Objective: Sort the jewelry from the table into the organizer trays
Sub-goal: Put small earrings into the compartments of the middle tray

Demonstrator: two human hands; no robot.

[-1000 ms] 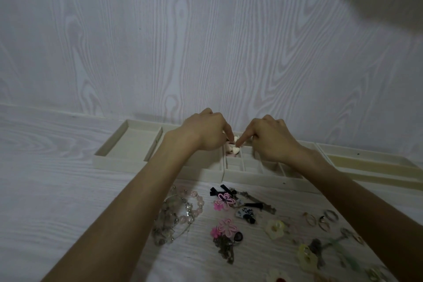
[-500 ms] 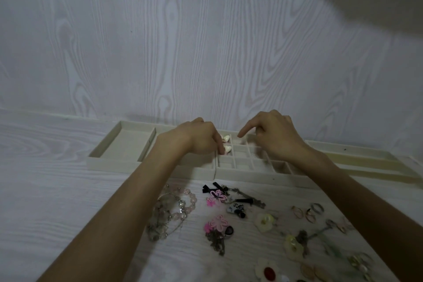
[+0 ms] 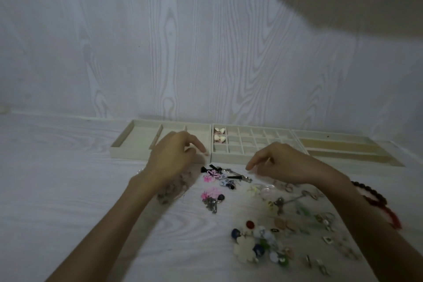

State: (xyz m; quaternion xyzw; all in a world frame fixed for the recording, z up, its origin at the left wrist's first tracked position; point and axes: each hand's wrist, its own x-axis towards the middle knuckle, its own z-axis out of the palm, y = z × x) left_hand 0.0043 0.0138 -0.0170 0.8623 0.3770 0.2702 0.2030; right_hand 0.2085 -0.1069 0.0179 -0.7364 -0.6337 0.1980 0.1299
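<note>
Single head view, my only feed: looks forward and down across worktop (image 3: 68, 190) toward wall (image 3: 160, 41), close over both forearms; trays (image 3: 258, 158) mid-frame.

Pale wood-grain table (image 3: 57, 190), matching wood-grain wall (image 3: 160, 41), dark bead bracelet (image 3: 370, 194) with red tassel.

- The left hand (image 3: 170, 158) covers part of a blurred beaded bracelet (image 3: 174, 190) and the left tray's (image 3: 137, 142) front wall.
- The right hand (image 3: 281, 162) hides the gridded tray's (image 3: 251, 137) front right corner.
- Small pieces at the lower right (image 3: 320, 263) are too blurred to identify.
- Both forearms run off the bottom edge.
</note>
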